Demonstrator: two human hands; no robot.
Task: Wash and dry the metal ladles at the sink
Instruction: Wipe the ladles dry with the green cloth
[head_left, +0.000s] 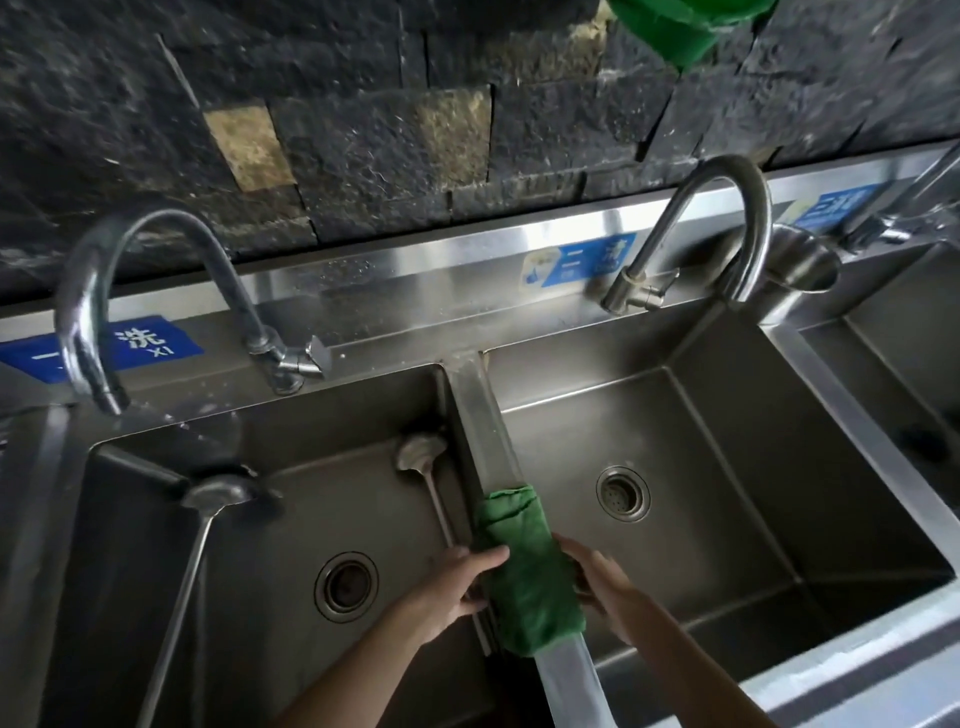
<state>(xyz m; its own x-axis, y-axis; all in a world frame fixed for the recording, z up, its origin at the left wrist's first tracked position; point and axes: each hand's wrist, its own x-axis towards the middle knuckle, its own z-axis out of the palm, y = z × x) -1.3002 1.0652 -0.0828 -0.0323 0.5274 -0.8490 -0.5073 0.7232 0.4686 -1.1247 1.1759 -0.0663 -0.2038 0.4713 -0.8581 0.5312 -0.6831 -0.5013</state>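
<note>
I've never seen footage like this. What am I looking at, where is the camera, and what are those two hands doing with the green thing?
There is no machine here: a person wears a camera on the head, looking down at their own bare hands over a stainless steel sink with several basins. The left hand and right hand press on either side of a green cloth draped over the divider between two basins. It looks like they are laying it there or picking it up. In the left basin lie two metal ladles: a small ladle leaning near the divider and a large ladle further left. Two curved taps, the left tap and the middle tap, rise from the back ledge; no water is visibly running.
</note>
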